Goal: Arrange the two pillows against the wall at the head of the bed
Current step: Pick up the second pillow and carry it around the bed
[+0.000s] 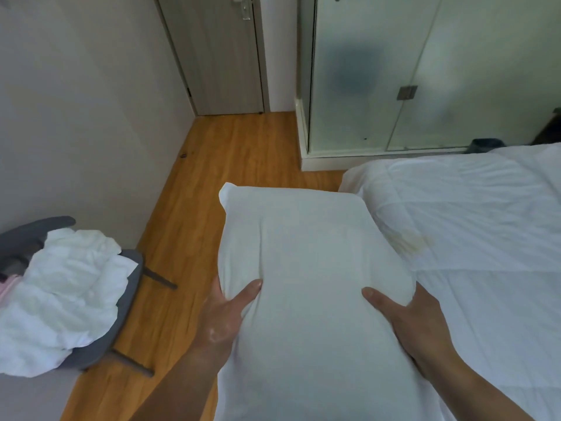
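- The left hand [226,314] clamps the near left side of a white pillow [303,268], thumb pressed into the top of the fabric and the other fingers hidden beneath it.
- The right hand [406,320] clamps the near right side of the same pillow in the same way, thumb on top, fingers wrapped under the edge.
- The pillow is held lengthwise, stretching away from the person, above the left edge of the bed [485,238] and the wooden floor [194,208] beside it; only this one pillow is in view.
- To the near left, a grey chair [127,314] carries a heap of crumpled white linen [60,299].
- The bed, covered in white quilted bedding, fills the right side.
- Farther off stands a frosted glass partition [394,71] on a white base.
- At the far left of that, a grey door [218,56] with a metal handle is shut.
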Tool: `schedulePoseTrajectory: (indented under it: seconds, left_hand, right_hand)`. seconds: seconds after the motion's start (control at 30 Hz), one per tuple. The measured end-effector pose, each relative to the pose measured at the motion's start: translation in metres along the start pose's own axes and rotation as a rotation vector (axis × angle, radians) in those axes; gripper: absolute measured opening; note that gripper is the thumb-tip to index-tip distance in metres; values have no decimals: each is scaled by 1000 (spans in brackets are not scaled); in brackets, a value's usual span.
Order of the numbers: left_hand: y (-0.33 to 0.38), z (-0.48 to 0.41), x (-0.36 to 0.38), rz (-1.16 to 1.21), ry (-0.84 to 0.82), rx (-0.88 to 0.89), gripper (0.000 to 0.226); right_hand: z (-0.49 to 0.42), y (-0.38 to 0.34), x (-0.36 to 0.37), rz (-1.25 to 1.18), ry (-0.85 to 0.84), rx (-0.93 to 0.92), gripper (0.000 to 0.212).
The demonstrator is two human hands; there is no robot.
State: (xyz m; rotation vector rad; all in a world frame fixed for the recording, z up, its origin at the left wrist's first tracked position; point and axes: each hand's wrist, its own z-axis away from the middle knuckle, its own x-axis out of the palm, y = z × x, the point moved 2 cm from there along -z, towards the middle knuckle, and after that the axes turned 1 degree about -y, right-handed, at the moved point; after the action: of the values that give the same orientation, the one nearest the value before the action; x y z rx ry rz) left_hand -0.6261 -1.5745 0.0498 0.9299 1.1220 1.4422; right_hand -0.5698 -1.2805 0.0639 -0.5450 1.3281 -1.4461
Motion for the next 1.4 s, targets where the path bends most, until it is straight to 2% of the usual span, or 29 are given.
schedulePoseTrajectory:
  seconds: [0.17,0.27,0.37,0.43,0.6,0.73,0.83,0.97,1.07,1.2,1.3,1.4]
  left_hand:
    - [15,-125,26,4,-86,-53,73]
    - [34,-206,41,25,-166,-47,76]
    - [60,-281,55,-12,-230,-51,106]
    - [72,-328,62,-31,-242,-59,114]
    - [101,-424,95,-35,-305,-70,113]
    - [119,-495,140,-32,-365,-67,99]
    - [134,-552,183,-60,-359,-80,100]
    - [161,-624,251,-51,-375,-92,78]
    - [182,-667,302,-72,-392,-78,88]
    - [208,-717,367,-102,-479,-75,102]
    - [220,-758,415,-106,-542,-93,102]
    - [226,-806,462,-126,-597,-108,90]
  right_hand:
    - [-90,-35,34,-3,101,-9,71]
    - [-145,-63,60,-13,160,-1,68]
    - [-194,-93,83,-1,209,21,65]
    - [-225,-110,96,9,254,28,67]
    - [-304,-142,119,10,329,58,76]
    - [-376,-156,123,-9,347,99,69]
    - [-440,-167,121,-36,358,107,68]
    - [-531,-196,100,-61,362,103,66]
    - [-586,-215,79,-86,379,118,58]
    - [-645,-226,60,-115,442,144,59]
    - [-689,-235,50,-127,508,170,59]
    - [-734,-242,44,-133,573,197,55]
